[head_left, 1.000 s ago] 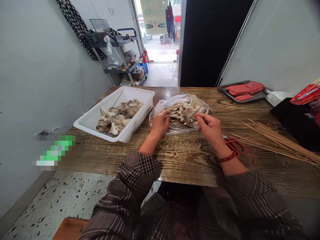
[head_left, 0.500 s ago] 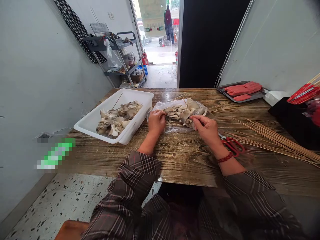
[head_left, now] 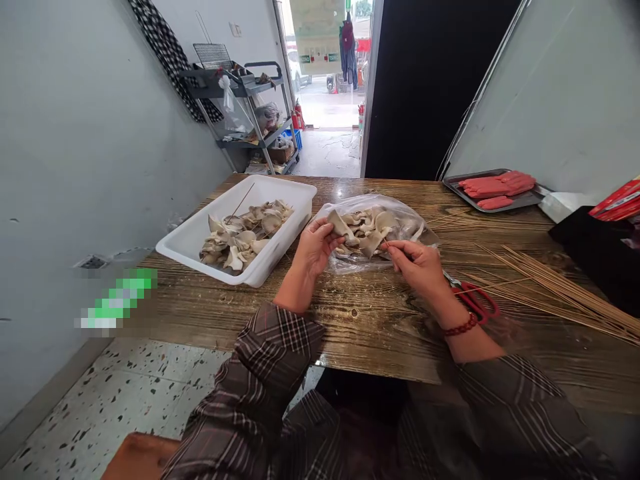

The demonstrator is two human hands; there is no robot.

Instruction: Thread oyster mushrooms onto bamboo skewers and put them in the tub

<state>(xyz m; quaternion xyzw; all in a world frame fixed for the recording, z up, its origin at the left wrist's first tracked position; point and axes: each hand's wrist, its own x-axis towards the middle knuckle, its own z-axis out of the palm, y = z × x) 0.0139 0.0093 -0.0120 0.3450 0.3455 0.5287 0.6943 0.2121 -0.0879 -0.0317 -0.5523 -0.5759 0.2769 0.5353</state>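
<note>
My left hand (head_left: 314, 248) pinches a grey-white mushroom piece (head_left: 342, 227) over the near left side of a clear plastic bag. Inside the open bag (head_left: 345, 267) lie more mushroom pieces. My right hand (head_left: 416, 265), with a red bead bracelet at the wrist, grips a thin wooden skewer (head_left: 473, 289); mushroom pieces (head_left: 374, 240) sit at its tip. To the left, a white plastic tub (head_left: 280, 257) holds a heap of mushroom pieces (head_left: 240, 243) with one skewer sticking up out of it.
Red-handled scissors (head_left: 483, 303) lie beside my right wrist. Many loose skewers (head_left: 560, 283) spread over the right of the wooden table (head_left: 350, 333). A dark tray (head_left: 525, 200) with pink-red sticks is at the back right, near a black holder (head_left: 590, 247). A shelf cart (head_left: 245, 87) stands beyond.
My left hand has come up from the bag with a mushroom piece. The view has shifted slightly. My right hand keeps hold of the skewer.
</note>
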